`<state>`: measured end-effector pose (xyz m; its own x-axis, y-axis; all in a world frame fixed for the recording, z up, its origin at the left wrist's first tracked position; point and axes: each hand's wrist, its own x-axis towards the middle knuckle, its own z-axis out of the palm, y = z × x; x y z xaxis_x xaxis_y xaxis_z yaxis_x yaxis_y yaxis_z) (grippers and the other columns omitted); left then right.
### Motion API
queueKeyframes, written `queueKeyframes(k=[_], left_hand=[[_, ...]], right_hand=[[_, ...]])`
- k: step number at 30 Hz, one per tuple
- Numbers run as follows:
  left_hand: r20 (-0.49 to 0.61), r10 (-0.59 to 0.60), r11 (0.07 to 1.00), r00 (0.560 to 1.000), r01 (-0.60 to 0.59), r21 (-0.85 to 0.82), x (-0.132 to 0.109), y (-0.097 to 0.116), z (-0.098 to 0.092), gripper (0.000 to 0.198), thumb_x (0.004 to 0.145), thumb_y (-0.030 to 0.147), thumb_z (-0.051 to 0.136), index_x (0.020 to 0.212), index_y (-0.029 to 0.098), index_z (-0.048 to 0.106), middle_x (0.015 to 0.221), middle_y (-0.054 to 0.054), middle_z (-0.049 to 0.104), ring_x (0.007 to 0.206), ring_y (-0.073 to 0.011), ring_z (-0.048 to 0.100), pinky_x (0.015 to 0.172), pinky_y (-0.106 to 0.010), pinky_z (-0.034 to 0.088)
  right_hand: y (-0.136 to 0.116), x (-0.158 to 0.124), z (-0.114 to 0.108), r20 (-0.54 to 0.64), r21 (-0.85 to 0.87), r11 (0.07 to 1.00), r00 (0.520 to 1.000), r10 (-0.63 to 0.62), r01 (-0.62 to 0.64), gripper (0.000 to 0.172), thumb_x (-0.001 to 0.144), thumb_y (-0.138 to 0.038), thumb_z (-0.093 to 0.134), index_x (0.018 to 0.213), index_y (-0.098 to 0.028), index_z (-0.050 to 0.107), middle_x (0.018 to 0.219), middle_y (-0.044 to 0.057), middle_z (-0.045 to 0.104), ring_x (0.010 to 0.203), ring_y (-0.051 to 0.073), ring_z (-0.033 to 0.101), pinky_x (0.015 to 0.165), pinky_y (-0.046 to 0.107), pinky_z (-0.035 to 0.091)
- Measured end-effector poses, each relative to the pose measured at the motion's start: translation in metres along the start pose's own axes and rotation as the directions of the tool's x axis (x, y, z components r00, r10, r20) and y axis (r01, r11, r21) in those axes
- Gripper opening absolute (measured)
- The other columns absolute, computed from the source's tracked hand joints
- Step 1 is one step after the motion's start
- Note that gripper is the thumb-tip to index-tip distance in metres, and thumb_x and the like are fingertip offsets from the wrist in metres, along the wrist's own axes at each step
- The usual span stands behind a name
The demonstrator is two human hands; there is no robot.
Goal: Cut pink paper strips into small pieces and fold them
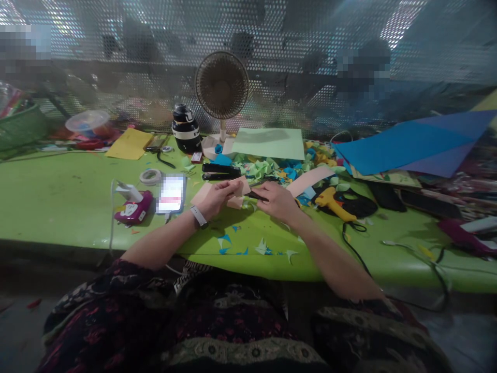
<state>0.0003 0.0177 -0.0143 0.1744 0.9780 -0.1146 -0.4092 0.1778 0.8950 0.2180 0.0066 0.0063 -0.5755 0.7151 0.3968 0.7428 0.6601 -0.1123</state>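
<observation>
1. Left hand [215, 199]: centre of frame, fingers pinched on a pink paper piece [239, 186] held just above the desk [58, 191].
2. Right hand [276, 201]: just right of it, fingers closed round a thin dark tool [256, 196] whose tip touches the paper; what kind of tool cannot be told.
3. Risk: the tip sits close to the left fingers, so a slip could nick them or tear the paper.
4. Risk: the glue gun [334, 203] lies just right of the right hand, its cord [355, 248] trailing over the desk edge; an elbow could snag it.
5. Surroundings: stapler [220, 171] and paper scraps [272, 168] behind; phone [171, 194] at left; fan [221, 88] upper centre; blue sheets [407, 145] upper right.
</observation>
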Motion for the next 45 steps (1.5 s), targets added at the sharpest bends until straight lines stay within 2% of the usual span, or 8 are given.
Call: queueKeyframes(k=[7, 12, 17, 20, 22, 30, 40, 45], left_hand=[[-0.017, 0.064, 0.998, 0.998, -0.064, 0.024, 0.008, 0.001, -0.008, 0.04, 0.058, 0.043, 0.09, 0.077, 0.014, 0.069, 0.077, -0.002, 0.067, 0.072, -0.01, 0.062, 0.069, -0.022, 0.051], [0.031, -0.037, 0.922, 0.999, 0.022, 0.386, 0.012, 0.011, -0.019, 0.036, 0.066, 0.046, 0.083, 0.072, 0.016, 0.064, 0.07, 0.0, 0.062, 0.064, -0.0114, 0.057, 0.062, -0.026, 0.049], [0.154, 0.052, 0.4, 0.987, -0.162, 0.902, 0.008, 0.015, -0.021, 0.038, 0.079, 0.042, 0.067, 0.056, 0.02, 0.048, 0.051, 0.002, 0.044, 0.051, -0.0128, 0.043, 0.051, -0.028, 0.027], [0.247, 0.124, 0.028, 0.961, -0.252, 0.967, 0.004, 0.018, -0.017, 0.03, 0.082, 0.042, 0.063, 0.063, 0.02, 0.056, 0.057, -0.002, 0.053, 0.057, -0.0178, 0.05, 0.055, -0.03, 0.028], [0.246, 0.099, -0.072, 0.964, -0.24, 0.968, 0.002, 0.021, -0.014, 0.025, 0.085, 0.043, 0.061, 0.08, 0.019, 0.065, 0.069, -0.006, 0.064, 0.065, -0.0212, 0.057, 0.058, -0.031, 0.032], [0.197, 0.078, -0.134, 0.977, -0.186, 0.973, -0.006, 0.024, -0.005, 0.054, 0.092, 0.052, 0.052, 0.129, 0.013, 0.062, 0.091, -0.014, 0.074, 0.083, -0.0289, 0.067, 0.068, -0.034, 0.044], [0.229, 0.228, -0.151, 0.946, -0.198, 0.969, -0.002, 0.015, -0.011, 0.057, 0.091, 0.06, 0.051, 0.121, 0.014, 0.066, 0.11, -0.015, 0.07, 0.086, -0.0258, 0.068, 0.072, -0.034, 0.048], [0.27, 0.236, -0.149, 0.933, -0.24, 0.959, -0.001, 0.014, -0.012, 0.046, 0.092, 0.051, 0.053, 0.117, 0.015, 0.068, 0.111, -0.012, 0.069, 0.091, -0.0251, 0.068, 0.079, -0.034, 0.049]], right_hand=[[-0.022, -0.001, -0.005, 0.245, 0.039, 0.996, 0.966, -0.083, 0.076, 0.035, 0.084, -0.018, 0.063, 0.117, -0.018, 0.074, 0.097, 0.01, 0.07, 0.087, 0.022, 0.06, 0.072, 0.031, 0.042], [-0.049, -0.005, -0.017, 0.484, 0.086, 0.991, 0.865, -0.131, 0.102, 0.032, 0.085, -0.019, 0.059, 0.115, -0.017, 0.072, 0.097, 0.009, 0.069, 0.082, 0.02, 0.059, 0.067, 0.03, 0.039], [-0.059, -0.009, -0.022, 0.51, 0.062, 0.992, 0.851, -0.128, 0.112, 0.029, 0.088, -0.02, 0.058, 0.114, -0.017, 0.071, 0.101, 0.01, 0.067, 0.084, 0.02, 0.058, 0.065, 0.029, 0.038], [-0.053, -0.009, -0.023, 0.477, 0.081, 0.987, 0.864, -0.158, 0.136, 0.026, 0.09, -0.024, 0.059, 0.112, -0.017, 0.071, 0.101, 0.01, 0.066, 0.088, 0.021, 0.059, 0.07, 0.03, 0.04], [-0.043, -0.007, -0.025, 0.448, 0.042, 0.994, 0.887, -0.11, 0.102, 0.024, 0.093, -0.025, 0.056, 0.109, -0.016, 0.072, 0.101, 0.011, 0.066, 0.091, 0.022, 0.06, 0.074, 0.031, 0.042], [0.026, 0.002, -0.04, 0.282, -0.28, 0.887, 0.852, 0.441, -0.366, 0.034, 0.094, -0.022, 0.047, 0.121, -0.014, 0.067, 0.124, 0.015, 0.063, 0.115, 0.028, 0.058, 0.085, 0.032, 0.046], [0.063, 0.0, -0.026, 0.252, -0.412, 0.693, 0.658, 0.71, -0.591, 0.04, 0.09, -0.027, 0.057, 0.127, -0.012, 0.061, 0.128, 0.022, 0.061, 0.117, 0.035, 0.059, 0.089, 0.04, 0.049], [0.075, -0.001, -0.022, 0.245, -0.404, 0.674, 0.637, 0.731, -0.618, 0.03, 0.091, -0.021, 0.055, 0.116, -0.01, 0.067, 0.116, 0.021, 0.069, 0.108, 0.03, 0.065, 0.084, 0.033, 0.049]])
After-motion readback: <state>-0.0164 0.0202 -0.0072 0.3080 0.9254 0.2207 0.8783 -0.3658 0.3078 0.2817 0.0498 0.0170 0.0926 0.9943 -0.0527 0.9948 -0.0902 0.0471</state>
